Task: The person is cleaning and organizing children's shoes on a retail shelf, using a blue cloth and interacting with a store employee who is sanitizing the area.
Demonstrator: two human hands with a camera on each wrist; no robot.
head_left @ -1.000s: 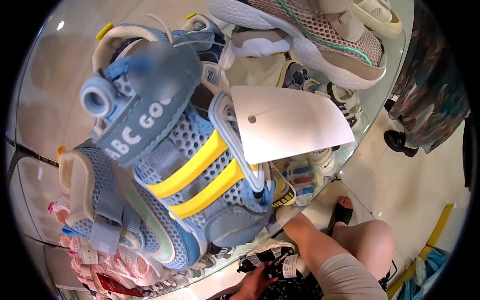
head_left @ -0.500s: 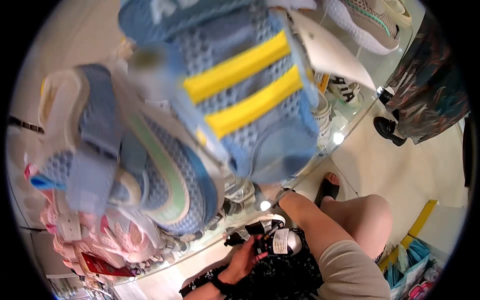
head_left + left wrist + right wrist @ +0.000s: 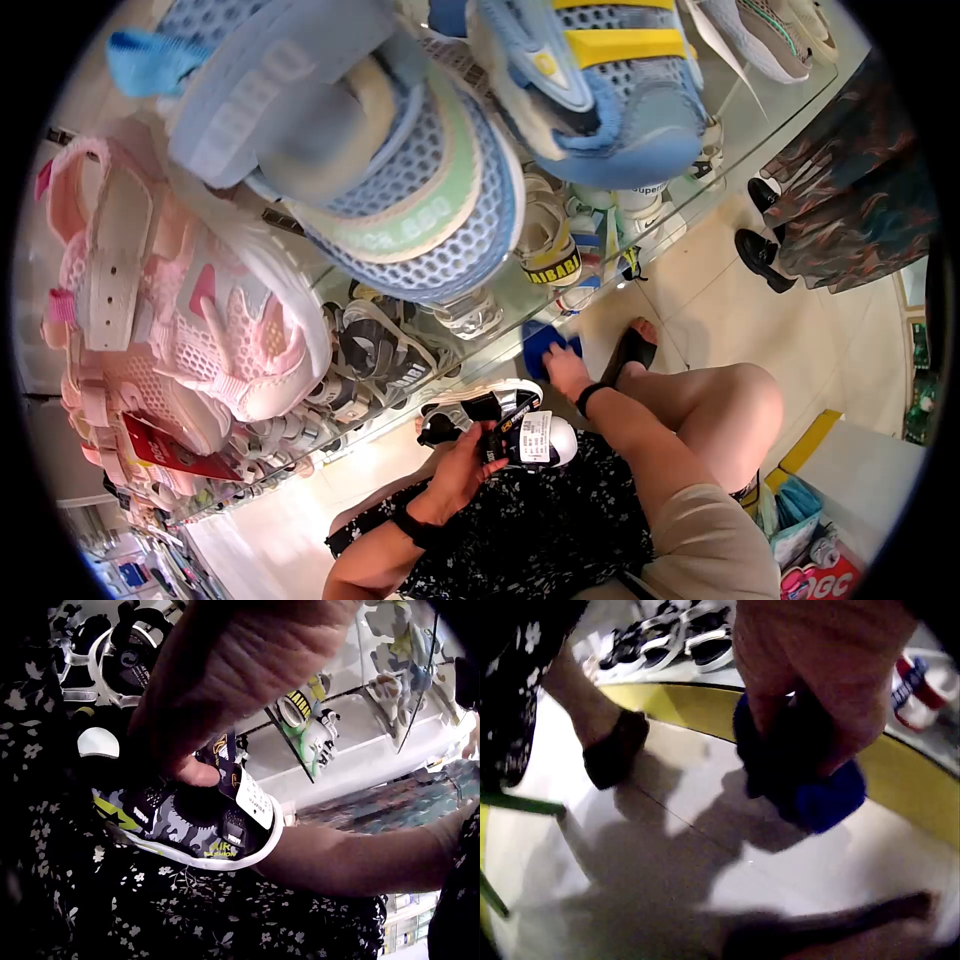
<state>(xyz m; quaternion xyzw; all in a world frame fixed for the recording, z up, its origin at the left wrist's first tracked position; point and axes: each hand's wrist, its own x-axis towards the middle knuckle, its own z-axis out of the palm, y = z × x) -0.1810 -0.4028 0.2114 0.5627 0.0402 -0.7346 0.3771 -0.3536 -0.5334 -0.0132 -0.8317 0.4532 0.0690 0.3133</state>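
Observation:
My left hand (image 3: 460, 475) grips a small dark shoe (image 3: 199, 825) above a black floral skirt. The shoe has grey camouflage patches, yellow-green lettering and a white sole; a white tag (image 3: 535, 437) hangs on it. In the left wrist view the thumb (image 3: 199, 774) presses on its upper part. A black-and-white sandal (image 3: 480, 402) shows just beyond that hand. Lower down by the shelf edge, my right hand (image 3: 567, 370) has its fingers curled round a dark blue, soft-looking thing (image 3: 832, 802), held close over the floor. Its kind cannot be told.
Glass shelves (image 3: 740, 150) carry blue children's shoes (image 3: 400, 180), pink ones (image 3: 230, 340) and several others. A yellow-edged base (image 3: 682, 705) with sandals (image 3: 705, 641) runs along the floor. A person in a patterned skirt (image 3: 850, 190) stands at the right. Green stool legs (image 3: 525, 802) are at the left.
The head view has shifted, so the shelf shoes sit higher in it. My right hand, hidden or half hidden before, shows with the blue thing. The left hand keeps hold of the shoe.

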